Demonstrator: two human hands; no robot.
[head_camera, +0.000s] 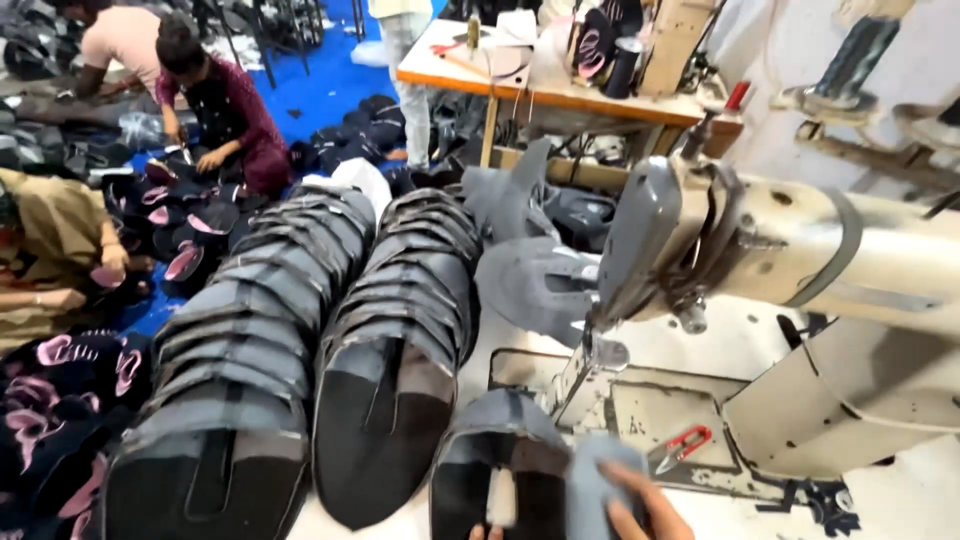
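Head view: right hand (640, 510) grips grey shoe upper (520, 460) beside sewing machine (800, 270).

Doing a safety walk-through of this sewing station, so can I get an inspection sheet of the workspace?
Surface: worn pale machine table, paint chipped.
Job's things: grey shoe upper by the sewing machine.
Clutter: two long stacks of grey uppers; red-handled snips.
Hands: right hand on the upper; left hand barely in view, fingertips only.
Cables: nothing seen.
Surroundings: people sorting dark pieces on a blue floor; wooden table behind.
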